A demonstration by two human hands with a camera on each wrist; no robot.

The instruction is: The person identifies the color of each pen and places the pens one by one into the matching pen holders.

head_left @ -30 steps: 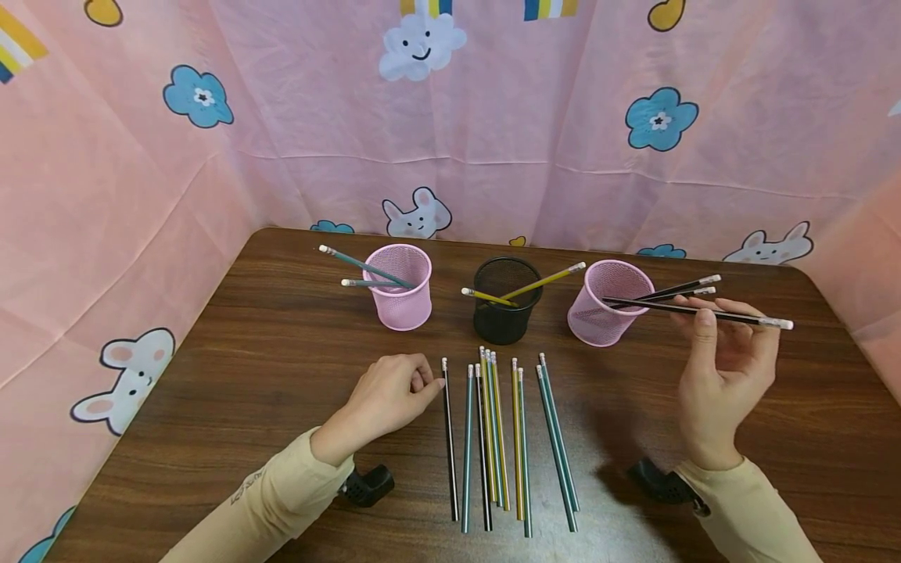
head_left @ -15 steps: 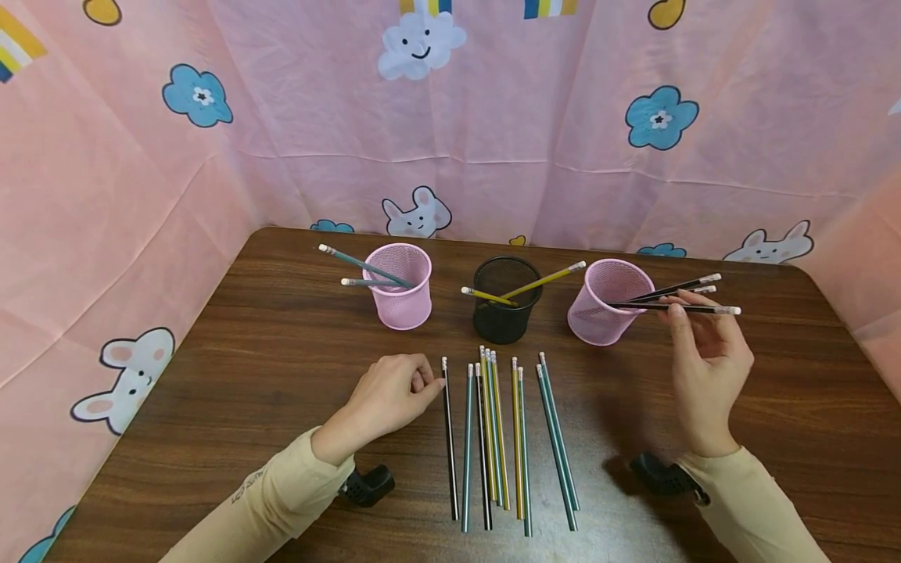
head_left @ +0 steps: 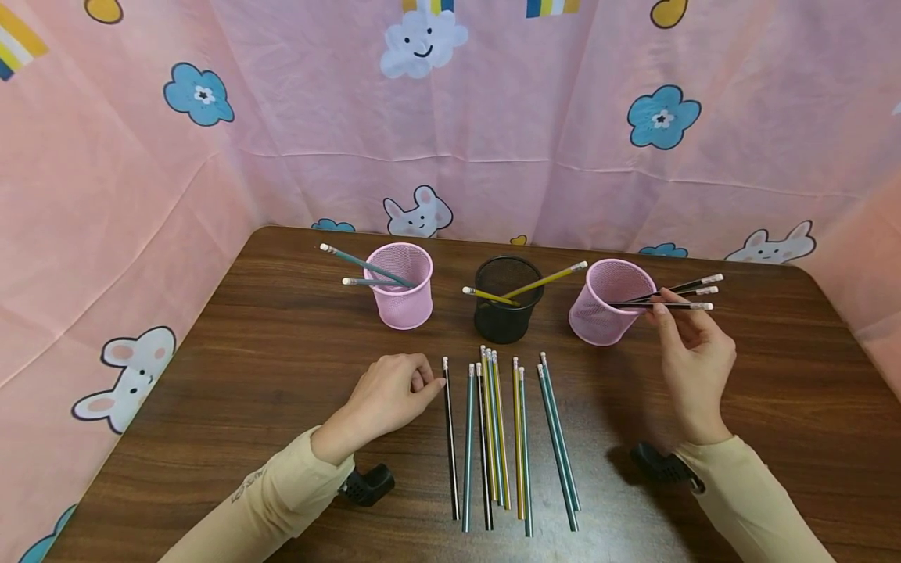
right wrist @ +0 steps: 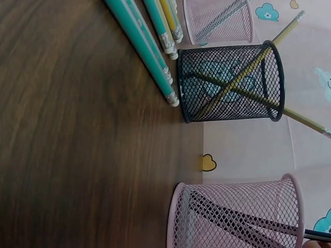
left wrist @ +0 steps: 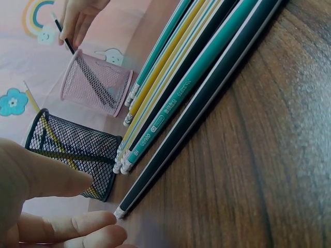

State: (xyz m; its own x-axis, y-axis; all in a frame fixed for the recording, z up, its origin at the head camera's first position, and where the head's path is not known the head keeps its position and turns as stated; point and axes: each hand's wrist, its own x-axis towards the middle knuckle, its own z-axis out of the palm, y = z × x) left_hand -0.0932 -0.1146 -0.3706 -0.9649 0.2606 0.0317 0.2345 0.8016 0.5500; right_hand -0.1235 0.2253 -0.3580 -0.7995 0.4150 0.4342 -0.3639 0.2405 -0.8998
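Note:
My right hand (head_left: 698, 356) pinches a black pencil (head_left: 683, 306) between thumb and fingers, its lower end inside the right pink mesh cup (head_left: 598, 317). Two other black pencils (head_left: 693, 283) lean over that cup's rim. On the table rests my left hand (head_left: 383, 395), fingers loosely curled and holding nothing. Its fingertips are right at the eraser end of a loose black pencil (head_left: 450, 438). In the left wrist view, thumb (left wrist: 57, 178) and fingers stand apart beside that pencil. To its right lie several teal pencils (head_left: 468, 446), yellow pencils (head_left: 518, 438) and another black one.
A black mesh cup (head_left: 501, 324) with two yellow pencils stands at the middle. Further left, a pink mesh cup (head_left: 403, 309) holds two teal pencils. A patterned pink cloth (head_left: 493, 117) hangs behind the brown table (head_left: 281, 352).
My right hand has moved left toward the right pink cup, and the black pencil in it has slid further into the cup. The left hand stays put.

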